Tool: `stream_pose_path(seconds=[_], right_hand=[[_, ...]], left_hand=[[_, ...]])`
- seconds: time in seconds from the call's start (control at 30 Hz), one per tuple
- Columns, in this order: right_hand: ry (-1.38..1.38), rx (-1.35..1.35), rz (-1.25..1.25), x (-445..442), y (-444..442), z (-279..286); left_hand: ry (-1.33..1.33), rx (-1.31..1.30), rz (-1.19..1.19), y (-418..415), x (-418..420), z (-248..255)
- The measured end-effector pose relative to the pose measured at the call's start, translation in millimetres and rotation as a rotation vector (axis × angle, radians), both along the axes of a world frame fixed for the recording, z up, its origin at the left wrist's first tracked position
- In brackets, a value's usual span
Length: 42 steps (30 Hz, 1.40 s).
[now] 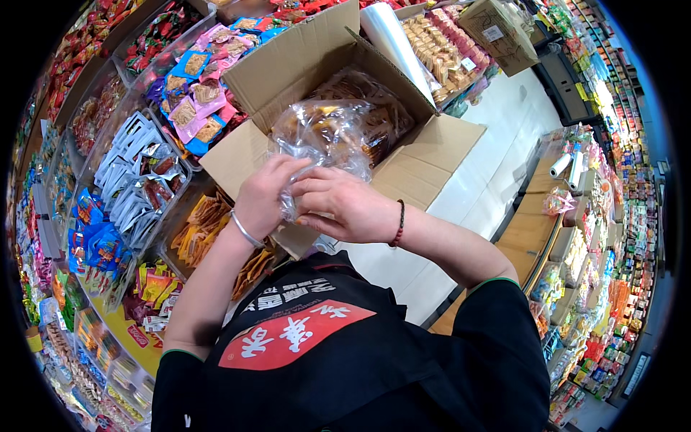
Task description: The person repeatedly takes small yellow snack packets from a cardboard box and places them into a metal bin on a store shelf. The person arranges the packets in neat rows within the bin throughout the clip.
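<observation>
My left hand (270,189), with a silver bangle at the wrist, grips the gathered neck of a clear plastic bag (324,127). From the other side my right hand (343,208), with a dark bead bracelet at the wrist, holds the same crumpled plastic, its fingers curled. Brown-orange packaged food shows through the film. The bag lies over the near part of an open cardboard box (302,59), whose flaps are spread. Deeper in the box are more brown snack packs (388,108) under clear film. The fingertips are partly hidden by the plastic.
Left of the box stand clear bins of pink and blue snack packs (200,102), silvery sachets (132,173) and orange packs (200,232). A roll of clear plastic bags (397,48) leans beyond the box. A pale tiled aisle (469,178) and a wooden display counter (529,216) lie to the right.
</observation>
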State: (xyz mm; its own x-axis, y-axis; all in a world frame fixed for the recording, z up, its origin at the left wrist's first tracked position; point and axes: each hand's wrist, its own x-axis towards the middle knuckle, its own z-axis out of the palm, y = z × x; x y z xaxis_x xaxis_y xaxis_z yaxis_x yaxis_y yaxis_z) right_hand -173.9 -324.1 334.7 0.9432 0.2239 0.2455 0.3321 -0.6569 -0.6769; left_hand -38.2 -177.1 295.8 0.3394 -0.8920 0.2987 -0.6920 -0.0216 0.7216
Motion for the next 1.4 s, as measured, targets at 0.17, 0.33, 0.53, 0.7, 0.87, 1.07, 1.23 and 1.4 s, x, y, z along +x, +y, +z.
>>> stream_pose_path(seconds=[0.17,0.33,0.53,0.7,0.87,1.07,1.23,1.4], right_hand=[[-0.185,0.125,-0.468,-14,-44,4],[-0.017,-0.065,-0.36,-15,-29,16],[0.069,0.341,-0.893,5,-117,4],[-0.571,-0.013,-1.126,16,-153,3],[0.423,-0.14,-0.259,22,-42,17],[0.461,-0.594,-0.52,85,-40,-50],[0.708,-0.751,-0.228,121,-65,-65],[0.774,-0.886,-0.332,134,-50,-91]], left_hand=[[0.074,-0.056,0.088,17,-8,7],[0.028,-0.136,0.08,11,-21,-4],[0.006,-0.046,0.15,21,-34,26],[-0.026,0.031,0.005,44,-46,28],[0.019,-0.002,-0.013,49,-61,23],[0.044,-0.01,-0.086,51,-73,4],[0.064,-0.044,-0.198,42,-93,-14],[0.086,-0.083,-0.179,46,-105,-33]])
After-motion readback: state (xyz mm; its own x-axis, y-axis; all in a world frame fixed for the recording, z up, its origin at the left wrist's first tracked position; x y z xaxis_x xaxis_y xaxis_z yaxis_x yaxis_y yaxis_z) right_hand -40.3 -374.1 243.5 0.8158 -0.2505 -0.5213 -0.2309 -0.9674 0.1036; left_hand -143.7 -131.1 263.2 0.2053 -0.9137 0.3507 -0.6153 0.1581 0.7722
